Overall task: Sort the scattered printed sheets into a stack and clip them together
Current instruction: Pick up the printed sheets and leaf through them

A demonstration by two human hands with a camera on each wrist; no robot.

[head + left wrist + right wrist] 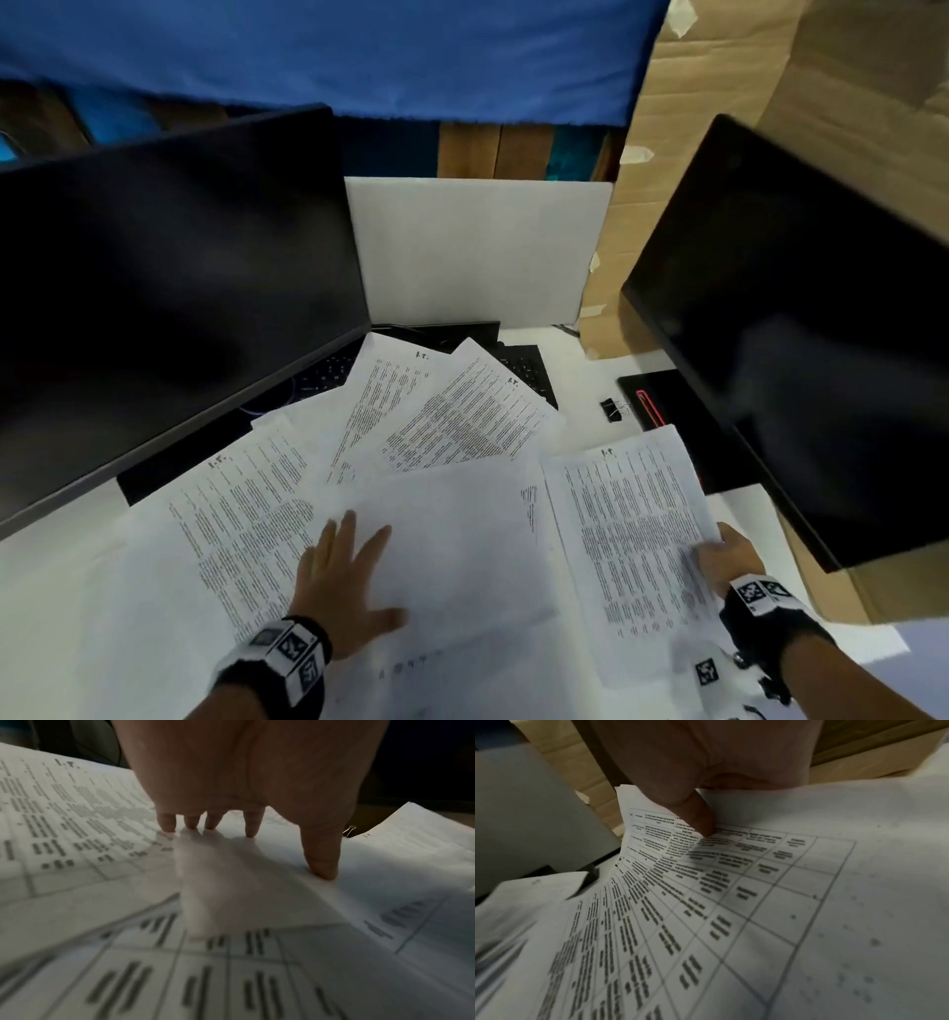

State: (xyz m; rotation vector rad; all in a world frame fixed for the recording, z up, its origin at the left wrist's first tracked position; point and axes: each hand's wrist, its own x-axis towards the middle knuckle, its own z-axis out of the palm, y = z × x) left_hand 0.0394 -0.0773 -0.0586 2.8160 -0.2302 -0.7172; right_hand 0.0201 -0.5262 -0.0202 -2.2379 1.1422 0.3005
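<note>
Printed sheets point(421, 442) lie fanned over the white counter point(56, 591) between two dark monitors point(169, 288), a blue cloth point(318, 51) at twelve o'clock. The left hand point(344, 586) presses flat with spread fingers on a blank sheet point(462, 539). The right hand point(729, 557) pinches a printed sheet point(631, 519) at four o'clock; a black clip point(612, 409) sits at two o'clock.

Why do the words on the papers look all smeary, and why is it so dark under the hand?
Left wrist view: the left hand blocks the light and casts a shadow on the blank sheet; the nearest print is blurred. Right wrist view: the table on the printed sheet is sharp near the thumb, smeared toward the bottom edge. Head view: the wide lens bends the monitors.
</note>
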